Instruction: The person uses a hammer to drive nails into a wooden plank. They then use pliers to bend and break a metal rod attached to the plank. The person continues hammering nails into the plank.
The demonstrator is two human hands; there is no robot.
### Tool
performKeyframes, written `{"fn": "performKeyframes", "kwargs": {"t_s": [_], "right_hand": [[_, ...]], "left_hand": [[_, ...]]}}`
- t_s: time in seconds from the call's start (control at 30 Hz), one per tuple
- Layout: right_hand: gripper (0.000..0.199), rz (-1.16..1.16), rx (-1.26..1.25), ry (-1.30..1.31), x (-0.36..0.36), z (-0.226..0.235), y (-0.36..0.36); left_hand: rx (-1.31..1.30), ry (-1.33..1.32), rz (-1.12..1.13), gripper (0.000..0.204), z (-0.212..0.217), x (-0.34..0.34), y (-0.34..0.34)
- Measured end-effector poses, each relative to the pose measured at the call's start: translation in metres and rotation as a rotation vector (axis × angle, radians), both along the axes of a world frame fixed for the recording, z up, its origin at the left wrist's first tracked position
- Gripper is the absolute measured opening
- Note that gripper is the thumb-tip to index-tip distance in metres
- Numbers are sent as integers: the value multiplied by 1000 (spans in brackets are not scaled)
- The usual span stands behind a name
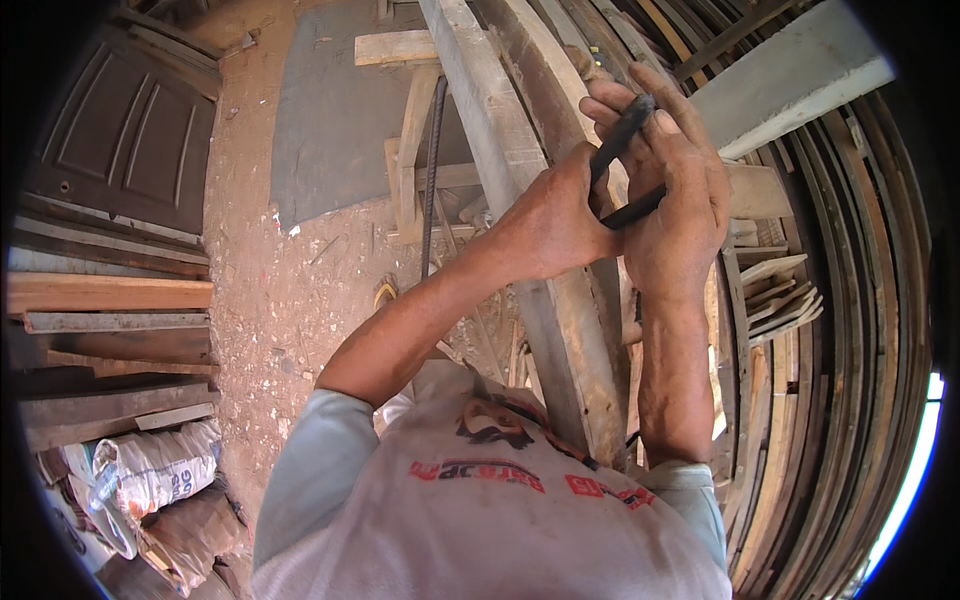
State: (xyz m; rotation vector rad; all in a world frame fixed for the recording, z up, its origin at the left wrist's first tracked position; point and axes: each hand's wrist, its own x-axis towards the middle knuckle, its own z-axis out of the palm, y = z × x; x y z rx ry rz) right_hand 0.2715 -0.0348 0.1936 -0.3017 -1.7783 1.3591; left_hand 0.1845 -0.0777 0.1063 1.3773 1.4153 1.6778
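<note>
Over the wooden beams, my two hands are close together at the upper right. Between them is a dark, slim object [622, 135] with two black lengths that spread apart like a V. I cannot tell whether it is a handled tool or a bent strip. My left hand [560, 220] closes around the end where the lengths come together. My right hand [685, 190] curls around the other side, its thumb near the tip of the upper length. A long squared beam [505, 130] runs beneath my hands, with a rougher, curved timber [540, 70] beside it.
Planks [850, 300] are stacked along the right, with a pale board [790, 75] jutting in. A ribbed metal rod [433, 170] stands by a wooden frame [405, 150]. At left are a dark panelled door [125, 130], stacked timber [110, 293] and sacks [165, 470].
</note>
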Motion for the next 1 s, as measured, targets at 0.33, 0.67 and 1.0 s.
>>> {"fn": "performKeyframes", "kwargs": {"t_s": [0.33,0.67,1.0], "right_hand": [[58,-93,48,-1,12,-2,-8],[55,-123,-21,65,12,-6,1],[32,35,113,11,-23,-8,22]], "left_hand": [[9,38,-123,60,3,-5,1],[-191,133,-211,62,13,-11,8],[64,86,128,66,-8,-1,9]]}}
